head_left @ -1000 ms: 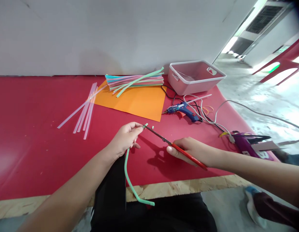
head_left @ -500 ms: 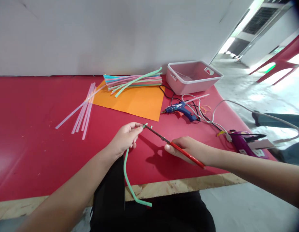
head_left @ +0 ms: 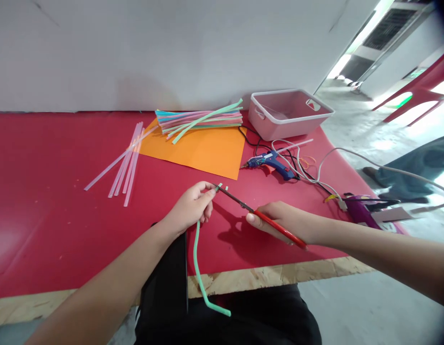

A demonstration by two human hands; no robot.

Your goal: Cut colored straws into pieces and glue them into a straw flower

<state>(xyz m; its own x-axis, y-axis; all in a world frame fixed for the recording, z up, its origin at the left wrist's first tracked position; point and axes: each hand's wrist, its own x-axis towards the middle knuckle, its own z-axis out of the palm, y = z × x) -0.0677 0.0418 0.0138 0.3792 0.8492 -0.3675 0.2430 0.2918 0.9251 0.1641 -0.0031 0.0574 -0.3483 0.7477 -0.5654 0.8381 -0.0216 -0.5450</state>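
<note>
My left hand (head_left: 193,206) pinches a green pipe cleaner (head_left: 197,261) near its upper end; the rest hangs past the table edge and bends over my lap. In my right hand (head_left: 282,220) are red-handled scissors (head_left: 248,207), their blades pointing up and left to the pinched end of the pipe cleaner. The blade tips meet it right at my left fingertips; whether they have cut into it I cannot tell. A small green cut piece (head_left: 226,188) lies on the red table just beyond the blades.
Colourful pipe cleaners (head_left: 200,122) lie bundled on orange paper (head_left: 207,155). Translucent glue sticks (head_left: 125,167) sit at left. A blue glue gun (head_left: 272,162) with tangled cords and a pink basket (head_left: 290,127) are at right, near a purple power strip (head_left: 358,211). A person's leg (head_left: 415,163) shows beyond.
My left hand has shifted slightly, and the hanging pipe cleaner has swung a little to the right. The scissors stay nearly in place. A person's legs have moved into view at right.
</note>
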